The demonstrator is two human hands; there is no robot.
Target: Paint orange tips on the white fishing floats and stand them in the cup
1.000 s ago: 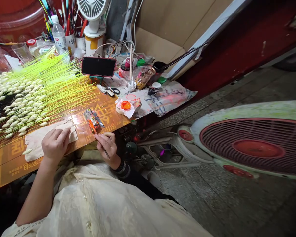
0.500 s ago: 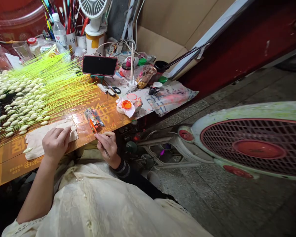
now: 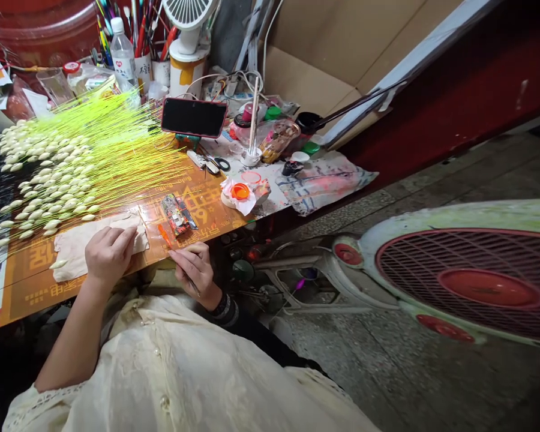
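My right hand (image 3: 195, 271) pinches a thin brush whose orange tip (image 3: 164, 233) points up and left over the table's front edge. Just beyond the tip lies a paint-stained block (image 3: 179, 215). My left hand (image 3: 108, 253) rests closed on a pale cloth (image 3: 76, 243); its fingertips are pressed together, and whatever they may hold is too small to make out. A white pod-shaped piece (image 3: 59, 264) sits at the cloth's left end. Many similar white pieces (image 3: 67, 180) on thin yellow-green stems (image 3: 130, 150) cover the left of the table.
An open orange paint pot (image 3: 240, 191) stands on tissue right of the block. Behind are a phone (image 3: 194, 117), scissors (image 3: 221, 164), a bottle (image 3: 123, 57) and a small fan (image 3: 188, 15). A large floor fan (image 3: 486, 282) stands at the right.
The brush tip has come away from the stained block and now points left of it. The whole view has shifted, so the table things appear further right.
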